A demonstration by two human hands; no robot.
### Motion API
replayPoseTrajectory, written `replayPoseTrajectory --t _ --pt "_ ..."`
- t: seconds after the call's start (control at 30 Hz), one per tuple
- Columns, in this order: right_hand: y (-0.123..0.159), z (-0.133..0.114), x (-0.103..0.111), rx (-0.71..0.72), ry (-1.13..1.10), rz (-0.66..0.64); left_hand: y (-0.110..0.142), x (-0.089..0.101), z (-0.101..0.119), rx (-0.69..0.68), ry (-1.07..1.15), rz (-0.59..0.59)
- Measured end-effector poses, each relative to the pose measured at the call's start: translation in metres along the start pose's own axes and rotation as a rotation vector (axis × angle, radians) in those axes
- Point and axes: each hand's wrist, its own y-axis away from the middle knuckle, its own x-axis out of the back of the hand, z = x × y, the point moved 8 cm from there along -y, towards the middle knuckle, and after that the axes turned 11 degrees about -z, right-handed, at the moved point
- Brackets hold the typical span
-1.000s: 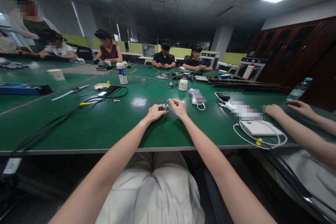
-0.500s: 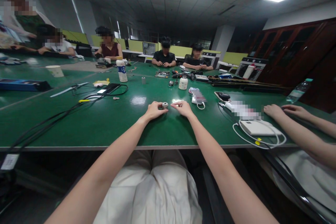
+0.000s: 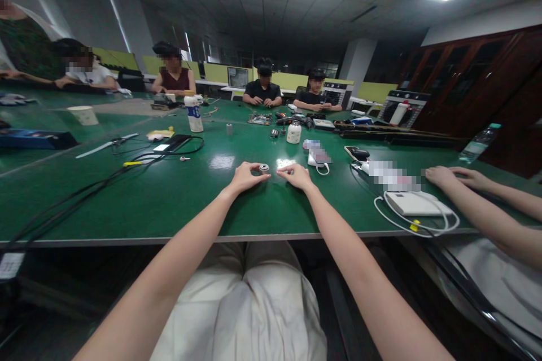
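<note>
Gripping an upright metal cylinder [image 3: 264, 168] on the green table [image 3: 178, 208] between curled left hand [image 3: 247, 177] thumb and fingers, with right hand [image 3: 297, 176] just right of that cylinder, not touching, fingertips nearly pinched, any contents too small to tell

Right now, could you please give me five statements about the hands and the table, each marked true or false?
1. The left hand is around the metal cylinder. True.
2. The right hand touches this cylinder. False: a gap separates them.
3. The white jar is farther away than both hands. True.
4. The clear bottle is to the left of both hands. False: it is to their right.
5. The table is green. True.
</note>
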Motion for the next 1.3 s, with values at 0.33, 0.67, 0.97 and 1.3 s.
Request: replayPoseTrajectory --t 0.33,0.67,0.97,1.3 --pt "-0.010 -0.037 -0.006 0.266 -0.112 0.144 -0.001 -0.008 0.005 -0.052 0.015 -0.069" --pt "-0.011 -0.041 -0.010 0.259 -0.064 0.146 0.000 -0.007 0.009 -0.074 -0.001 -0.074" --pt "-0.004 -0.038 0.004 0.141 -0.109 0.214 -0.001 -0.007 0.008 -0.039 0.018 -0.081" --pt "-0.007 -0.044 -0.003 0.181 -0.142 0.185 -0.001 -0.008 0.006 -0.051 0.017 -0.086"
